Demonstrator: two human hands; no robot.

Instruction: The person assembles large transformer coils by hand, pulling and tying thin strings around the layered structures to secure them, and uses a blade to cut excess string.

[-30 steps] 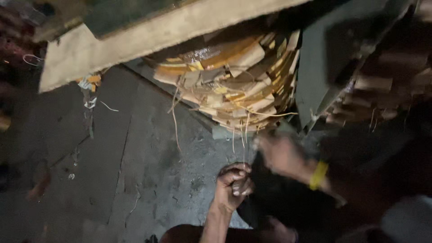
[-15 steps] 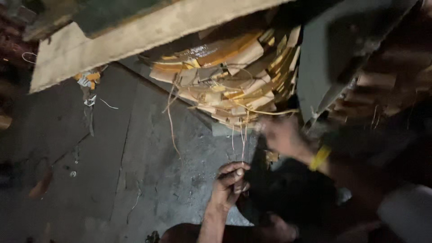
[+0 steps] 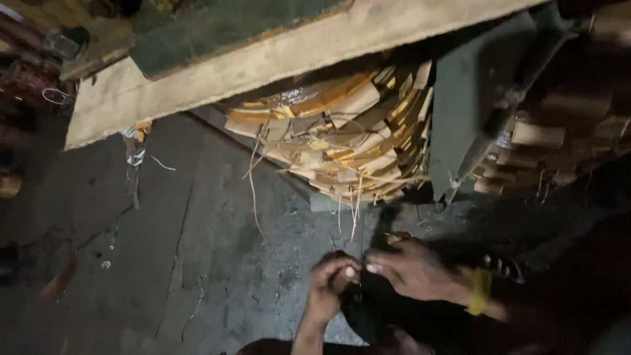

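Thin wire (image 3: 361, 253) hangs pinched between left hand (image 3: 334, 279) and right hand (image 3: 414, 269) fingers, above a dim, gritty concrete floor (image 3: 197, 263) (stacked coil (image 3: 342, 141) overhead).

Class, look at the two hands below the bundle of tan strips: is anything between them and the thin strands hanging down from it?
Nothing visible. The left hand and right hand meet right under the hanging strands, fingertips together.

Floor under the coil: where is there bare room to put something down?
Bare concrete floor lies left of both hands, below the wooden board. Crowded: under the coil, where loose wires dangle, and around the left hand and right hand.
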